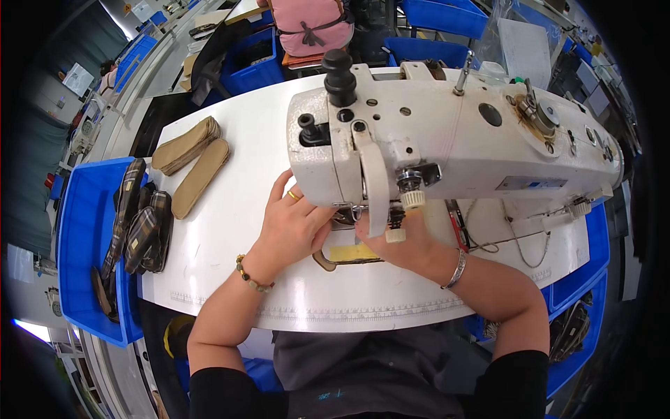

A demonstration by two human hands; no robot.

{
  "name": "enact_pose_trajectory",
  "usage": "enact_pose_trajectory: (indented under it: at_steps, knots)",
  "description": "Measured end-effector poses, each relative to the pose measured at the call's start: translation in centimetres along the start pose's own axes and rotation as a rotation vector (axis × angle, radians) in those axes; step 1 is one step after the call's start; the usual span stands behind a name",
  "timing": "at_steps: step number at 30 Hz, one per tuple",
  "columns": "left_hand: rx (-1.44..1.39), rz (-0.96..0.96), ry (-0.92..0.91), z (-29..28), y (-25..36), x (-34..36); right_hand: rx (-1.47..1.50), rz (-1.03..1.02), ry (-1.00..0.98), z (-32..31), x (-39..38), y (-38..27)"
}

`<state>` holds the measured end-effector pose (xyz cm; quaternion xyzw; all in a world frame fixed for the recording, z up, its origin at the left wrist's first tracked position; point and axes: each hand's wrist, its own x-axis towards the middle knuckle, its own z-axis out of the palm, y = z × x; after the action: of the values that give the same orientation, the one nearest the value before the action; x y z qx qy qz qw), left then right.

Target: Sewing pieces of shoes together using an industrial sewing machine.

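Note:
A white sewing machine [447,126] stands over the white table, its head covering much of the spot where I work. Under the needle area lies a dark piece with a tan, sole-like end [324,261], mostly hidden. My left hand [289,227] is on its left side, fingers bent and thumb close to the presser foot [357,211]. From the right, my right hand [408,241] reaches in with its fingers closed around the piece's edge, partly behind the machine's lever and dials. A yellow patch [352,253] shows between my hands, in front of the needle area.
Tan insoles [200,178] lie stacked at the table's left. A blue bin [87,237] beside it holds plaid fabric slippers [145,230]. Red-handled tool [458,227] and a loose cord [523,251] lie right of my hands. More blue bins and a seated person in pink are beyond.

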<state>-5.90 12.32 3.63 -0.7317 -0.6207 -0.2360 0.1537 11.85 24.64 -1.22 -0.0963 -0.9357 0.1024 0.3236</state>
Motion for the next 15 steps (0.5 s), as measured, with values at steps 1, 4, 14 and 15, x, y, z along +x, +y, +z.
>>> enact_pose_trajectory:
  at_steps: [1,4,14,15]
  knots:
    - [-0.005,0.015,0.012,0.0,0.0,0.1,0.013,0.005,0.093,0.3,-0.1,0.1]
    - [-0.05,0.011,-0.023,-0.2,-0.2,0.0,-0.021,-0.005,0.092,0.0,0.2,-0.1]
    - [-0.013,0.097,0.152,1.6,0.0,0.2,0.077,-0.061,0.043,-0.8,0.7,-0.4]
    - [-0.024,0.1,0.169,1.9,-0.1,0.1,-0.04,-0.138,0.008,-0.8,0.7,-0.3]
